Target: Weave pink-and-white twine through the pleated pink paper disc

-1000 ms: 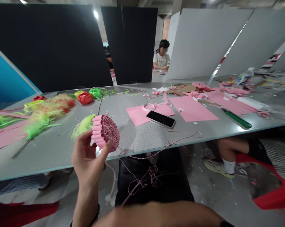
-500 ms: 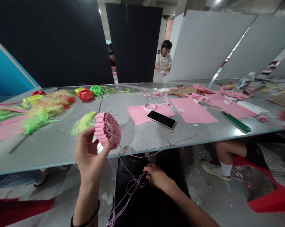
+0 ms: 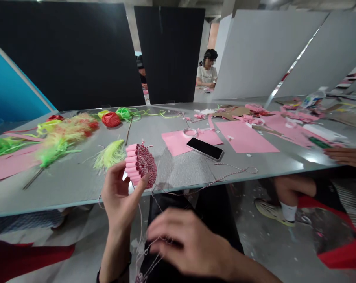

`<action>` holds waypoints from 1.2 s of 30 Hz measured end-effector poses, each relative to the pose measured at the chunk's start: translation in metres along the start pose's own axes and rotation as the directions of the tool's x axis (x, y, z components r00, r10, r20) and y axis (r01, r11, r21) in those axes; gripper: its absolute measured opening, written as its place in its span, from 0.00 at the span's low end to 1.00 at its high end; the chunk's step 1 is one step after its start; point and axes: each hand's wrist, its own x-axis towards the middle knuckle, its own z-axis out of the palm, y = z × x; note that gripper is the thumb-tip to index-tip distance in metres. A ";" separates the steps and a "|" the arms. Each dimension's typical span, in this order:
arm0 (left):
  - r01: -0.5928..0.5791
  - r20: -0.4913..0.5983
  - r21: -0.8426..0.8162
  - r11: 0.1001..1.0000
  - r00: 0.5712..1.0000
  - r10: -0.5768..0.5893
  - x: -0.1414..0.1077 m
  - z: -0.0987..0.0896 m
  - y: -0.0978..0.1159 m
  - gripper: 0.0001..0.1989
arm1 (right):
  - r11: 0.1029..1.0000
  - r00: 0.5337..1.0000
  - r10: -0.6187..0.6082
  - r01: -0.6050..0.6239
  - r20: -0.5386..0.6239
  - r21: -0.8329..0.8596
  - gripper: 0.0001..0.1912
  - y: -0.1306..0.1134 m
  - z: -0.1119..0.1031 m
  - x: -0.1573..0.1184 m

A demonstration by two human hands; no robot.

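My hands are apart: my left hand [image 3: 118, 196] cradles a light, crushable ring of pink paper tubes [image 3: 140, 165], best held gently by its red-and-white twine [image 3: 145, 165] binding, just above the surface [image 3: 77, 188] edge, while my blurred right hand [image 3: 189, 243] works at the trailing strands.

R hand [image 3: 189, 241] blurred, fingers on twine [image 3: 150, 251] unclear, twine cut off at bottom edge. Pink paper-tube ring [image 3: 141, 169] partly hidden by L hand [image 3: 118, 196]. Co-worker's hand [image 3: 350, 156] cut off at right edge. Pink scraps [image 3: 298, 116] on far tabletop [image 3: 178, 173] too small to tell.
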 end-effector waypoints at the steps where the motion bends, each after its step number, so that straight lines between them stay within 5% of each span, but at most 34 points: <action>1: -0.003 0.007 -0.007 1.000 1.000 0.003 -0.002 0.001 0.002 0.23 | 0.992 0.981 0.101 -0.112 -0.163 -0.062 0.08 0.005 -0.009 0.005; 3: -0.027 0.036 -0.021 0.999 0.999 0.028 -0.008 0.005 0.005 0.23 | 0.962 0.926 0.170 -0.230 -0.336 -0.148 0.11 0.019 -0.021 0.012; 10: -0.071 0.155 -0.061 0.996 0.985 0.080 -0.026 0.019 0.005 0.24 | 0.942 0.937 0.114 -0.207 -0.331 -0.263 0.06 0.040 -0.032 0.012; 14: -0.081 0.140 -0.079 0.994 0.986 0.091 -0.029 0.017 0.003 0.24 | 0.800 0.835 0.284 -0.477 -0.471 -0.363 0.08 0.042 -0.094 -0.044; 17: -0.094 0.115 -0.081 0.992 0.988 0.103 -0.029 0.014 0.002 0.25 | 0.467 0.575 0.249 -0.776 -0.779 -0.424 0.12 0.049 -0.172 -0.138; 20: -0.090 0.100 -0.084 0.992 0.990 0.098 -0.028 0.011 0.002 0.25 | -0.104 0.121 0.239 -0.983 -0.963 -0.149 0.13 0.054 -0.235 -0.232; 21: -0.087 0.099 -0.081 0.993 0.991 0.095 -0.028 0.012 0.001 0.24 | -0.175 0.069 0.201 -0.979 -0.977 -0.105 0.12 0.054 -0.246 -0.250; 23: -0.088 0.114 -0.069 0.994 0.989 0.096 -0.029 0.014 0.001 0.24 | -0.132 0.132 0.209 -0.978 -0.969 -0.162 0.08 0.050 -0.246 -0.254; 25: -0.095 0.142 -0.055 0.994 0.985 0.102 -0.033 0.019 0.002 0.24 | 0.098 0.252 0.232 -0.967 -0.939 -0.236 0.12 0.041 -0.217 -0.215; 28: -0.101 0.215 -0.051 0.994 0.970 0.110 -0.043 0.029 0.005 0.23 | 0.654 0.575 0.301 -0.705 -0.761 -0.273 0.14 0.019 -0.144 -0.117; 30: -0.094 0.270 -0.048 0.994 0.957 0.103 -0.051 0.034 0.006 0.22 | 0.863 0.797 0.322 -0.469 -0.511 -0.186 0.08 0.003 -0.099 -0.059; 31: -0.096 0.295 -0.048 0.994 0.950 0.106 -0.054 0.035 0.006 0.22 | 0.919 0.859 0.294 -0.374 -0.419 -0.122 0.08 -0.003 -0.082 -0.038; 33: -0.112 0.322 -0.053 0.992 0.939 0.123 -0.057 0.037 0.007 0.21 | 0.964 0.900 0.241 -0.267 -0.364 -0.020 0.04 -0.011 -0.060 -0.014; 36: -0.141 0.330 -0.063 0.988 0.931 0.154 -0.058 0.037 0.006 0.20 | 0.962 0.880 0.265 -0.268 -0.394 0.048 0.04 -0.011 -0.050 -0.010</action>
